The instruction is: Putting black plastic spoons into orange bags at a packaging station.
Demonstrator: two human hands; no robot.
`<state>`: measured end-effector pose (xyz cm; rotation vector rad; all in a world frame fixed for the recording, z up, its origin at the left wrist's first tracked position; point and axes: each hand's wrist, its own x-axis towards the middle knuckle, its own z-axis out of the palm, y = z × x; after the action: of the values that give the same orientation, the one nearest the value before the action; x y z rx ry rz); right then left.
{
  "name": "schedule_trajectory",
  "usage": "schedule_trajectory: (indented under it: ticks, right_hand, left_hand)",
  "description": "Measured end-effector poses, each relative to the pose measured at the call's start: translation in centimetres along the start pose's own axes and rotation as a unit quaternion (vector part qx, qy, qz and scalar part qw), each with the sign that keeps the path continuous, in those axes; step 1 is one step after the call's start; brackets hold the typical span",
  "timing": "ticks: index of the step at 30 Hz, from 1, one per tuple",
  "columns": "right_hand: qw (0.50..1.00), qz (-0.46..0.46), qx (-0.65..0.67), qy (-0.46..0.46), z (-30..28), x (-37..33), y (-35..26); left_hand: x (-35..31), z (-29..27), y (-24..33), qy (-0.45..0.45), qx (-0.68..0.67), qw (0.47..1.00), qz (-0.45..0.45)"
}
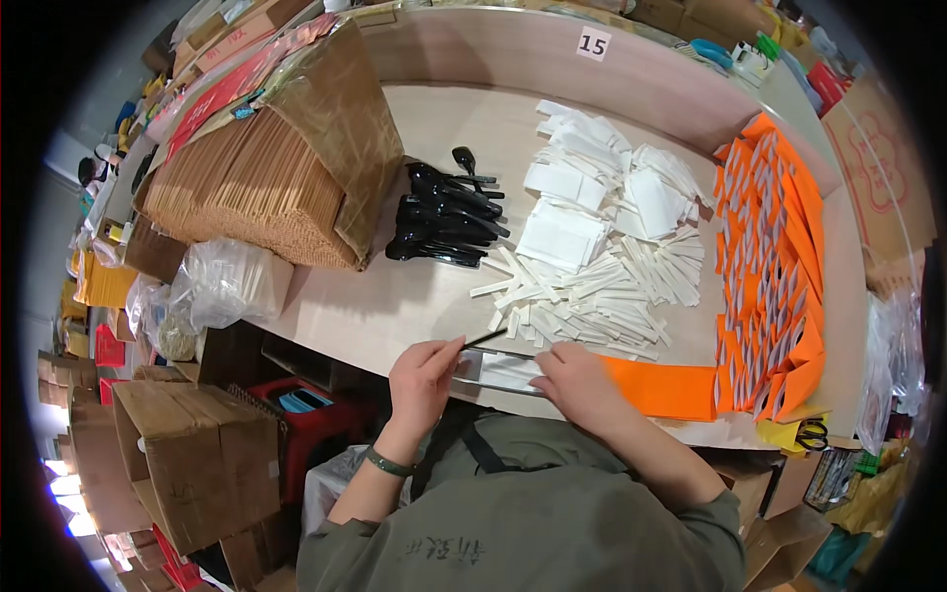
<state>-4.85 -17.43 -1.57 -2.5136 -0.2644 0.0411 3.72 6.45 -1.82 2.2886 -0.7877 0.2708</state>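
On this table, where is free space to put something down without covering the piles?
Bare tabletop lies between the black spoons, the left hand and the near edge. Another bare strip runs behind the spoons. Right is crowded: white packets, paper sticks, orange sleeves.

both forearms come up from the lower edge and meet close together in front of the chest. the left hand (422,380) is turned palm inward, its fingers curled and the thumb and forefinger pinched together at the top, closed in a fine grip. a dark green band circles the left wrist, and the left forearm below it is bare, bent at the elbow. the right hand (577,387) lies just to the right of the left hand, palm down, fingers bent and pointing left toward it, pressed flat. the right forearm is bare down to a grey-green sleeve pushed up near the elbow.
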Motion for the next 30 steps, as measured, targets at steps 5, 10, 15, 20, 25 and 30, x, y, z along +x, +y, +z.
schedule_trajectory:
  ticks: [5, 10, 15, 20, 25, 30]
  right_hand:
    - [0.991, -0.067, -0.016, 0.114, -1.2, -2.7, 0.6]
    - [0.972, -0.201, -0.109, 0.062, 2.0, -3.5, 2.3]
    - [0.975, -0.187, -0.076, 0.092, 2.7, -3.8, 3.3]
    - [0.977, -0.180, -0.037, 0.110, 2.7, -2.9, 3.4]
    - [0.971, -0.194, -0.079, 0.113, 1.5, -2.5, 3.4]
    - [0.977, -0.160, -0.077, 0.121, 2.4, -4.3, 4.4]
  left_hand:
    - [0.1, 0.6, 0.9, -0.071, 0.033, 0.983, 0.163]
    - [0.9, 2.0, 2.0, -0.158, -0.016, 0.972, 0.176]
    - [2.0, 0.7, 1.8, -0.179, -0.022, 0.978, -0.105]
    - [5.2, -2.5, -1.0, 0.033, 0.039, 0.998, -0.023]
    - [18.3, -13.9, -3.0, 0.240, 0.228, 0.943, -0.043]
    - [21.1, -16.5, -10.2, -0.012, 0.355, 0.922, -0.153]
